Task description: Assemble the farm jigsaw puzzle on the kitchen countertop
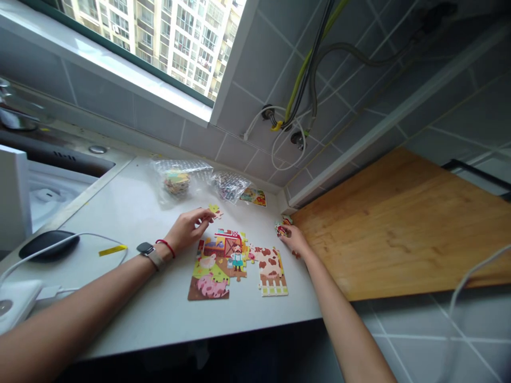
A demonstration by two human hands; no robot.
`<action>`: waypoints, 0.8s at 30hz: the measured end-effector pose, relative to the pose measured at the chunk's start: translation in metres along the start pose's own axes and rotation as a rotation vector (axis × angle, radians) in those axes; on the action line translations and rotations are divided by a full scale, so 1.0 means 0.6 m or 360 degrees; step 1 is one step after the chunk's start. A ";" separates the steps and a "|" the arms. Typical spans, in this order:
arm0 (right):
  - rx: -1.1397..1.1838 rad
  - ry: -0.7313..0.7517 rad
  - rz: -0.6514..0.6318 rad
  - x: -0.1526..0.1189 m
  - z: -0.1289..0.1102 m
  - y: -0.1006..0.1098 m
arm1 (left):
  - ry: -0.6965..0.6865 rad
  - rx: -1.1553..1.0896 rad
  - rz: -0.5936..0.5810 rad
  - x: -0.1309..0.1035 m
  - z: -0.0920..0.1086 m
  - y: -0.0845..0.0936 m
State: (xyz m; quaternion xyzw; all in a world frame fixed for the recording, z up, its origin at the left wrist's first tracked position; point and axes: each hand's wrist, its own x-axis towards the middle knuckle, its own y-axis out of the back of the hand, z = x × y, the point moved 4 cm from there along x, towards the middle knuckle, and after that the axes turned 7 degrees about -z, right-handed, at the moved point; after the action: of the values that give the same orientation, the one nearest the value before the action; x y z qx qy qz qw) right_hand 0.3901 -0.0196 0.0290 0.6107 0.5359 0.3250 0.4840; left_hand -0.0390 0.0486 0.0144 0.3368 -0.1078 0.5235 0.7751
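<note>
A partly joined farm jigsaw puzzle [215, 266] lies on the white counter, showing a barn, a goose, a pig and a farmer. On its right, a joined section with a spotted cow [271, 266] touches it at the cow's head, leaving a gap below. My left hand [194, 226], with a watch and red cord at the wrist, is above the puzzle's top edge, fingertips pinched at a small pale puzzle piece beside a yellow piece [214, 208]. By the wooden board, my right hand [295, 240] has thumb and fingers closed on a colourful puzzle piece [282, 231]; other pieces lie around it.
Clear plastic bags [181, 173] with puzzle pieces lie toward the wall, beside a small picture card [255, 197]. A wooden board [399, 229] borders the right side. A black mouse-shaped object [50, 246], a white cable and a sink [80, 159] are left.
</note>
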 end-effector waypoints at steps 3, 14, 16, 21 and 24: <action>-0.0056 -0.0020 0.0014 0.002 0.010 0.001 | 0.0023 -0.0029 0.0015 0.002 -0.002 0.002; -0.0051 -0.0023 0.0083 -0.010 0.013 0.004 | 0.0016 -0.0054 -0.0024 -0.001 -0.006 -0.005; -0.0042 -0.0023 0.0116 -0.012 0.009 0.005 | 0.0023 -0.0059 -0.0029 -0.001 -0.005 -0.005; 0.0022 0.0089 0.0186 -0.021 -0.026 0.013 | 0.0050 -0.0070 -0.0025 0.001 -0.003 -0.002; 0.0080 0.0254 0.0151 -0.031 -0.080 0.003 | 0.0063 -0.0072 -0.0025 0.002 -0.004 -0.001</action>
State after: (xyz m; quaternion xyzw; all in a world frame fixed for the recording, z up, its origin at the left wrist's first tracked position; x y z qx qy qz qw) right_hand 0.3429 -0.0262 0.0483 0.6196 0.5511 0.3817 0.4083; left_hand -0.0382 0.0511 0.0128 0.3096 -0.1017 0.5213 0.7887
